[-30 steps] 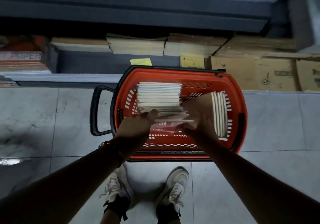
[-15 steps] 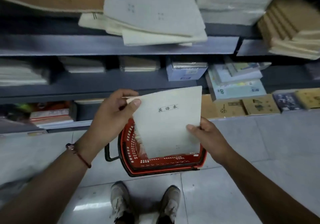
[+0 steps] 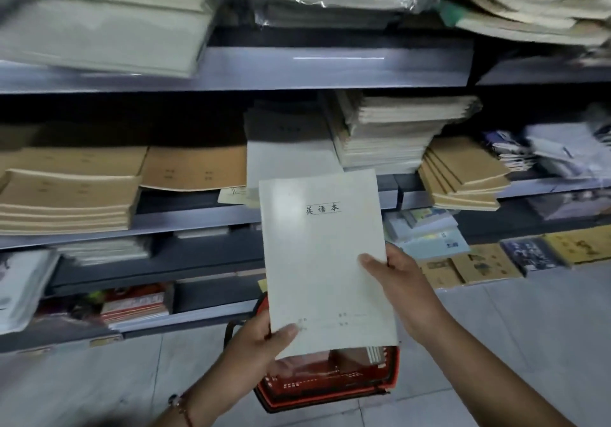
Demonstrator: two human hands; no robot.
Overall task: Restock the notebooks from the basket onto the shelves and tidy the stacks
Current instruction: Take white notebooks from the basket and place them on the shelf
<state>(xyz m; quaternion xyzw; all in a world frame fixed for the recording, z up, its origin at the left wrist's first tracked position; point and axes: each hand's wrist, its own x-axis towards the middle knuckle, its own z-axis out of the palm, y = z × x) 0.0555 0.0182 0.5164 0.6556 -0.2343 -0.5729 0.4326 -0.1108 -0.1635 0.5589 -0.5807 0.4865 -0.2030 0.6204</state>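
A pale white notebook [image 3: 322, 254] with a small printed title is held upright in front of the shelves. My left hand [image 3: 261, 354] grips its bottom left corner, thumb on the cover. My right hand [image 3: 401, 289] holds its right edge, thumb across the front. Below it the red basket [image 3: 325, 385] stands on the floor, mostly hidden, with several notebooks standing on edge inside. Just behind the notebook's top, a low white stack [image 3: 291, 158] lies on the middle shelf [image 3: 198, 220].
Tan notebook stacks [image 3: 69, 195] sit at the left of the middle shelf, a tall leaning pale stack [image 3: 390, 132] and slanted tan books [image 3: 463, 175] to the right. Wrapped paper packs fill the top shelf [image 3: 330, 66]. Lower shelves hold mixed books. Grey tile floor [image 3: 529, 344] below.
The view rose from the basket to the shelves. Both hands lifted the white notebook out and up; my left hand shifted from its top corner to its bottom corner.
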